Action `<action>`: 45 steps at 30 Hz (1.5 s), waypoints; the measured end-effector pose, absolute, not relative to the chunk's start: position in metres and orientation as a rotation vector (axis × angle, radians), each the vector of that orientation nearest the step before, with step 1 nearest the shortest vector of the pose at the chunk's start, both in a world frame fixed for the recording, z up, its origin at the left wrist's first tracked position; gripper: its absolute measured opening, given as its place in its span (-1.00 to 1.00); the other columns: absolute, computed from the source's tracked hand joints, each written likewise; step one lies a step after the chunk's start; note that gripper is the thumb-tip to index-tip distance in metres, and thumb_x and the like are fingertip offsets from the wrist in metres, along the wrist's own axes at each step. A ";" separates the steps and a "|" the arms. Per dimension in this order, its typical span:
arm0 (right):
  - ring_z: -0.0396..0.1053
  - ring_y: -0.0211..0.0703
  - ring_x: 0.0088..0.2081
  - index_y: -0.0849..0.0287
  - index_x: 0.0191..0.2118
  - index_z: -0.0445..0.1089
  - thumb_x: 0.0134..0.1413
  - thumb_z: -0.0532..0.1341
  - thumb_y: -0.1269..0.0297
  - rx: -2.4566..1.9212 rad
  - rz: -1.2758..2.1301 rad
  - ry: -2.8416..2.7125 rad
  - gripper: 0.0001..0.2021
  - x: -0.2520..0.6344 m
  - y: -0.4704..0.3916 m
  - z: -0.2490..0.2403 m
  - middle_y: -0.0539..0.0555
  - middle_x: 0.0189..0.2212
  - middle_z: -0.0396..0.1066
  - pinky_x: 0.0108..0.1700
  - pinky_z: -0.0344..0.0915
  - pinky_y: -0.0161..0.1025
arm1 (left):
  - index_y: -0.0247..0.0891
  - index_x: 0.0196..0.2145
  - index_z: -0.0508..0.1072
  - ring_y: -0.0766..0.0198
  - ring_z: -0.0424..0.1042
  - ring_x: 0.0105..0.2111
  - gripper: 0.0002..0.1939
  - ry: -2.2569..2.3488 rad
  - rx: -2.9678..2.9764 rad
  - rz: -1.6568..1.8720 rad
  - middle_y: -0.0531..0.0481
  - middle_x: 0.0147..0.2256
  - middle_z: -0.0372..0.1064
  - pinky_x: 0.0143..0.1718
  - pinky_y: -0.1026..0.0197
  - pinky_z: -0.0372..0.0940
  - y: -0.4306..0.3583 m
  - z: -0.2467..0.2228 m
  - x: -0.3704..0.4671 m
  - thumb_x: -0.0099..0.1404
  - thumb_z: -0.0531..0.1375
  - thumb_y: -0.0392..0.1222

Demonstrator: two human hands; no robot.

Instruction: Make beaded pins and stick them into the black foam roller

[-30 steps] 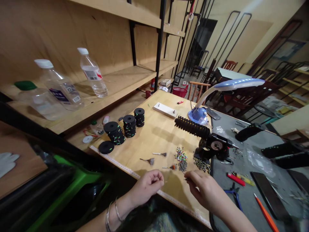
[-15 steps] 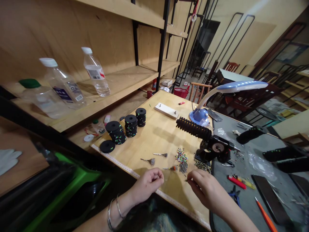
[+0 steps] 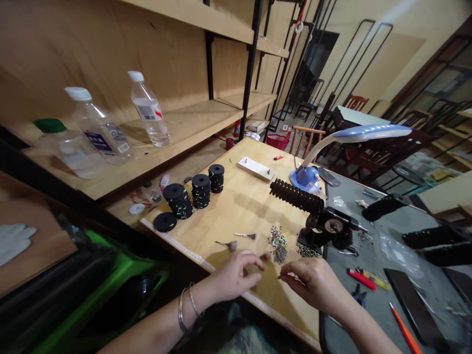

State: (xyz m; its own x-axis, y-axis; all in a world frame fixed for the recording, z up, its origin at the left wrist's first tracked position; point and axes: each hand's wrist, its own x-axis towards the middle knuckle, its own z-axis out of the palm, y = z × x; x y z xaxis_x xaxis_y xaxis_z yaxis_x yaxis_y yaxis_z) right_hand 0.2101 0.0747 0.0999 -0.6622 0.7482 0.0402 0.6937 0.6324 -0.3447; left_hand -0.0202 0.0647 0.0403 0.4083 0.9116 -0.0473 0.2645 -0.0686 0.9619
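My left hand [image 3: 236, 276] is over the table's near edge, thumb and fingers apart, nothing seen between them. To its right, my right hand [image 3: 308, 281] pinches a tiny dark piece [image 3: 280, 277] at its fingertips. Beyond the hands lie a pile of coloured beads [image 3: 277, 238] and a pile of small grey pieces [image 3: 280, 255]. A heap of brass-coloured bits [image 3: 308, 251] sits by the base of a black clamp device [image 3: 334, 226]. Two feathery pieces [image 3: 231, 245] [image 3: 251, 236] lie left of the beads; an orange-tipped one [image 3: 266, 256] is partly hidden by my left hand.
Stacks of black foam spools [image 3: 177, 201] stand at the table's left. A blue lamp [image 3: 305, 178] and a white board [image 3: 255, 168] are farther back. Pliers [image 3: 358, 295], a red tool [image 3: 360, 279] and an orange tool [image 3: 404, 327] lie on the grey mat at right.
My left hand has moved right, towards my right hand, and its fingers have opened. My right hand has shifted slightly left with the tiny piece.
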 end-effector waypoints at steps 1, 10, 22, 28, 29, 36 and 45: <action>0.48 -0.21 -0.49 0.10 -0.30 0.50 0.26 0.11 0.23 -1.189 0.459 -2.676 -0.77 0.209 0.075 0.101 0.06 -0.54 0.55 -0.43 0.21 -0.37 | -0.28 -0.26 0.55 0.15 0.39 -0.19 -0.81 1.057 1.606 0.791 -0.10 -0.21 0.44 -0.19 0.21 0.25 0.068 0.046 -0.019 0.12 0.22 -0.28; 0.45 -0.24 -0.51 0.11 -0.35 0.49 0.21 0.18 0.26 -1.198 0.579 -2.641 -0.83 0.208 0.078 0.104 0.01 -0.54 0.54 -0.46 0.14 -0.37 | -0.34 -0.39 0.50 0.27 0.45 -0.44 -0.70 0.693 1.100 0.583 0.02 -0.48 0.48 -0.32 0.23 0.28 0.089 0.049 0.018 -0.03 0.38 -0.09; 0.41 -0.22 -0.51 0.14 -0.36 0.45 0.24 0.12 0.20 -1.282 0.696 -2.602 -0.77 0.215 0.081 0.102 0.04 -0.54 0.49 -0.46 0.16 -0.36 | -0.37 -0.51 0.49 0.36 0.34 -0.51 -0.57 0.654 0.722 0.563 0.04 -0.57 0.42 -0.35 0.25 0.15 0.078 0.027 0.021 -0.24 0.49 -0.02; 0.39 -0.23 -0.52 0.15 -0.38 0.44 0.25 0.11 0.18 -1.244 0.691 -2.568 -0.74 0.219 0.083 0.101 0.03 -0.55 0.47 -0.46 0.16 -0.36 | -0.39 -0.50 0.47 0.36 0.34 -0.50 -0.56 0.682 0.654 0.536 0.01 -0.56 0.41 -0.37 0.27 0.12 0.072 0.023 0.016 -0.24 0.49 -0.04; 0.39 -0.22 -0.51 0.15 -0.38 0.44 0.25 0.11 0.17 -1.250 0.696 -2.563 -0.74 0.220 0.083 0.101 0.03 -0.55 0.47 -0.46 0.16 -0.36 | -0.39 -0.50 0.47 0.37 0.34 -0.50 -0.56 0.686 0.649 0.533 0.01 -0.56 0.41 -0.39 0.28 0.11 0.071 0.022 0.015 -0.24 0.50 -0.04; 0.31 -0.25 -0.54 0.17 -0.39 0.42 0.26 0.09 0.11 -1.271 0.753 -2.529 -0.69 0.220 0.081 0.104 0.01 -0.57 0.42 -0.48 0.14 -0.36 | -0.38 -0.47 0.46 0.40 0.31 -0.52 -0.62 0.693 0.651 0.541 0.02 -0.55 0.41 -0.44 0.31 0.07 0.064 0.019 0.012 -0.17 0.46 -0.07; 0.24 -0.25 -0.56 0.17 -0.10 0.28 0.37 -0.15 0.19 -1.292 1.038 -2.296 -0.69 0.221 0.075 0.114 -0.10 -0.62 0.24 -0.44 0.19 -0.33 | -0.30 -0.42 0.39 0.34 0.34 -0.46 -0.88 0.640 1.045 0.566 0.02 -0.45 0.48 -0.40 0.29 0.12 0.069 0.050 0.018 0.00 0.22 -0.33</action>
State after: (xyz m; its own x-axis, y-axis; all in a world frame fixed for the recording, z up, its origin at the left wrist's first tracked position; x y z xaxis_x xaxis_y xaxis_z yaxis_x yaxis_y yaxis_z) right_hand 0.2212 0.0755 0.1143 -0.5458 0.8342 -0.0793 0.6107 0.3312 -0.7193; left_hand 0.0175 0.0687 0.0501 0.6874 0.6956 -0.2090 -0.1222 0.3945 0.9108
